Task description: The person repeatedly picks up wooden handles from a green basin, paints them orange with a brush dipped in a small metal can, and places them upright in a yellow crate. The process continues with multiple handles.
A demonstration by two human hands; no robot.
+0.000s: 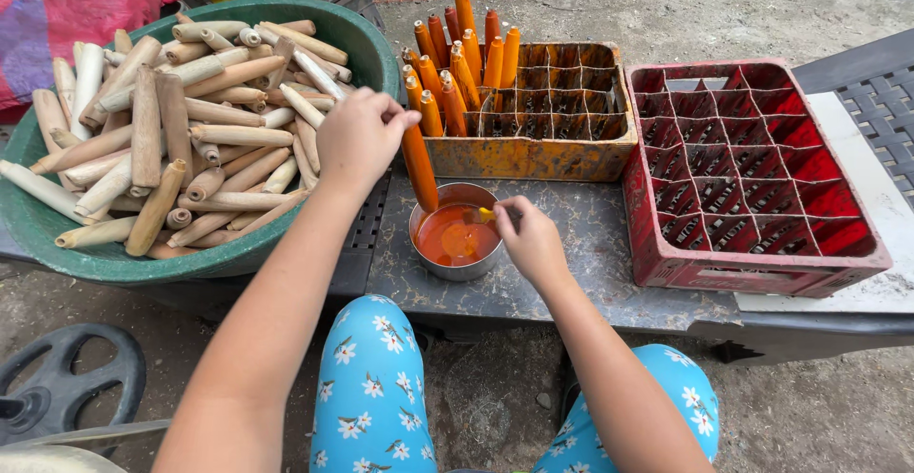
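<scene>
The orange-coated stick (418,164) stands tilted over the small metal bowl (457,232) of orange paint, its upper end pinched in the left hand (360,137), its lower end at the bowl's rim. The right hand (529,237) is closed on a small brush at the bowl's right edge. Behind, about fifteen painted sticks (464,62) stand in the yellow crate (533,111). One red crate (752,176) sits on the surface to the right; one green basin (354,37) of bare sticks lies left.

Left hand (357,140) holds orange tube (419,167) over paint bowl (457,232) — right hand (531,240) dipping.
</scene>
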